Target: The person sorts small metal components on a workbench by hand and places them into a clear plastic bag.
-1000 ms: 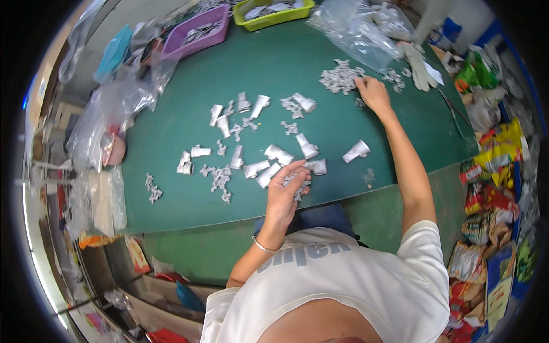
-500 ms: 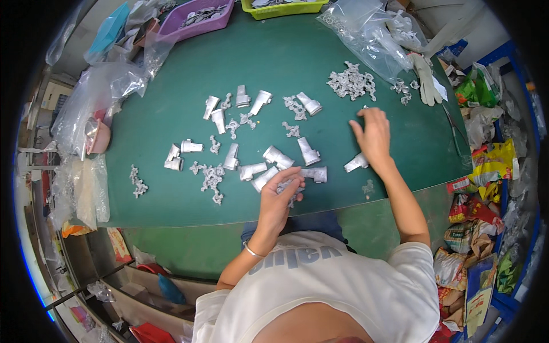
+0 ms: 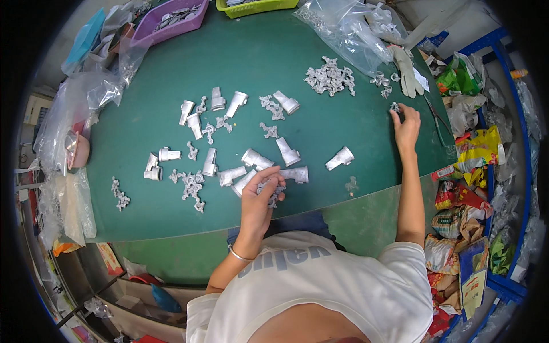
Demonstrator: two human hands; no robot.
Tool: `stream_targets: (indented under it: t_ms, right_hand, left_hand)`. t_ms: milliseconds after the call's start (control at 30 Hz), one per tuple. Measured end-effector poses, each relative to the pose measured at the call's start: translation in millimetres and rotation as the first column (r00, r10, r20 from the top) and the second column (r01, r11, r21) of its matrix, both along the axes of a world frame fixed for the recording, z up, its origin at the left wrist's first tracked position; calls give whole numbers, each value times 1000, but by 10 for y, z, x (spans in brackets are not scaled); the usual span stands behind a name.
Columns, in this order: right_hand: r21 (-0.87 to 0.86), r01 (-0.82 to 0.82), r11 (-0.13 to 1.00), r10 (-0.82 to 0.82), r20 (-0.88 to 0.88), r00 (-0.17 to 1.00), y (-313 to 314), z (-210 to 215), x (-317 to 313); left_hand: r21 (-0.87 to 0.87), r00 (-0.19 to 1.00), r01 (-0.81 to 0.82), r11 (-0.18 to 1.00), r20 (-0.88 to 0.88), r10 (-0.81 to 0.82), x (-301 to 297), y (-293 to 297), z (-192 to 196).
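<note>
My left hand [image 3: 257, 200] is curled round several small grey metal castings [image 3: 271, 193] at the table's near edge. Farther right, my right hand [image 3: 407, 130] pinches a small grey metal casting [image 3: 394, 107] at its fingertips. Silvery tapered metal tubes lie scattered in the middle, among them one tube [image 3: 297, 174] just right of my left hand and a lone tube [image 3: 340, 159] between my hands. Knobbly small castings lie between them, with a cluster [image 3: 191, 186] left of my left hand. A larger heap of these castings [image 3: 330, 77] sits at the far right.
The green tabletop [image 3: 229, 148] carries a purple basket [image 3: 171, 23] and a yellow-green basket [image 3: 251, 7] at its far edge. Clear plastic bags [image 3: 349, 34] lie at the back right near a glove [image 3: 406, 74] and scissors [image 3: 437, 117]. A pink container [image 3: 80, 150] stands left.
My right hand has moved right, away from the lone tube, with the small casting at its fingertips. My left hand keeps its castings. The whole view has shifted a little.
</note>
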State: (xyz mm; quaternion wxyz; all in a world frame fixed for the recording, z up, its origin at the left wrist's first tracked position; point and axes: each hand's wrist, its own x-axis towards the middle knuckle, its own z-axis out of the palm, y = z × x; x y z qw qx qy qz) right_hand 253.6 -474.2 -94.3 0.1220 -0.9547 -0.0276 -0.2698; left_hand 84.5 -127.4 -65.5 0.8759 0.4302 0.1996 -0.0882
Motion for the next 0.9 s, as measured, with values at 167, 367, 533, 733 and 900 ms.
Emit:
stream_targets:
  t_ms: [167,367,533,733,900]
  right_hand:
    - [-18,-71,997,72,111,991,437,168,-103]
    - [354,-718,600,794,-154,588,1973,307,-321]
    - [98,-756,648,750,-260,609,2354,84,-183]
    - [208,-703,680,733,-198,651,2253,67,-162]
    - [-63,-799,598,775,-207,597,2277,99,-168]
  left_hand:
    - [1,1000,-25,1000,-7,25,-6,21,12]
    - [-13,1000,-4,1000,-22,3,-21,14,-2]
    - [-12,1000,-10,1000,5,10,-38,65,2]
    - [19,1000,-24,1000,3,24,-14,102,2]
    - [-12,999,-13,1000,43,13,-18,98,-37]
